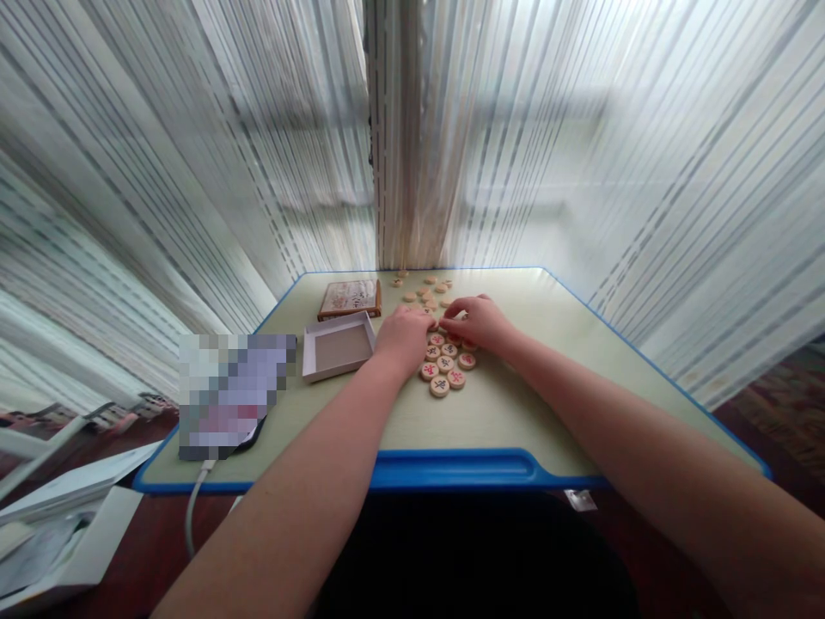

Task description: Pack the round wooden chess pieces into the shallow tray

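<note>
Seated at a pale table (516,413) with a blue rim, a person stretches both bare arms forward over a cluster of round wooden discs (446,365), each marked with a red or dark character and lying flat near the middle of the tabletop. The left hand (405,335) rests palm down at the cluster's left edge, and the right hand (478,320) lies just beside it on the right. The fingertips of the two hands nearly meet over the discs at the far side of the group. From this angle it cannot be told whether either hand has closed on a disc or merely touches it. More loose discs (426,291) are scattered farther back, near the table's far edge. An open, shallow cardboard tray (339,346) sits just left of the left hand, with a flat printed lid (350,298) behind it. At the table's near left corner lies a blurred-out object (232,391), from which a white cable (193,507) hangs over the edge. Striped sheer curtains (193,172) close in behind the table and on either side of it.
</note>
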Motion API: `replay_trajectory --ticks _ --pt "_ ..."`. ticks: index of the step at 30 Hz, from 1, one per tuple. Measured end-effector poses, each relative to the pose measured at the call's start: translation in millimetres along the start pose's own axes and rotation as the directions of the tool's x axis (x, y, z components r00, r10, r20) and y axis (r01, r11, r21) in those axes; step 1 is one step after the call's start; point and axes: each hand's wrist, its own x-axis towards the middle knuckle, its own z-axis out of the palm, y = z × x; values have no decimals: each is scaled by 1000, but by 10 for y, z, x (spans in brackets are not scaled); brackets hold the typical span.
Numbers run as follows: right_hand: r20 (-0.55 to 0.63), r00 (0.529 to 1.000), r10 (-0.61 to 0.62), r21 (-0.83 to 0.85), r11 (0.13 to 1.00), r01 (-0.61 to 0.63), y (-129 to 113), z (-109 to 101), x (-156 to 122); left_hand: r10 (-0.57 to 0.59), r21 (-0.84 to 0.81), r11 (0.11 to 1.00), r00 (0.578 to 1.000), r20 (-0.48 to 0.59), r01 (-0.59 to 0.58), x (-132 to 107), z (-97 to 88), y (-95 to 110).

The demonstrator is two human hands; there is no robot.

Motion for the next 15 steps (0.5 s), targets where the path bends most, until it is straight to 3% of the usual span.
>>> replay_trajectory --ticks 9,15 --pt "-38 999 -29 -40 999 28 4 26 -6 -4 20 1000 1000 -3 4 -8 -16 5" --pt "9 990 -139 -99 985 139 24 27 26 5 33 999 999 -36 -4 -3 14 -6"
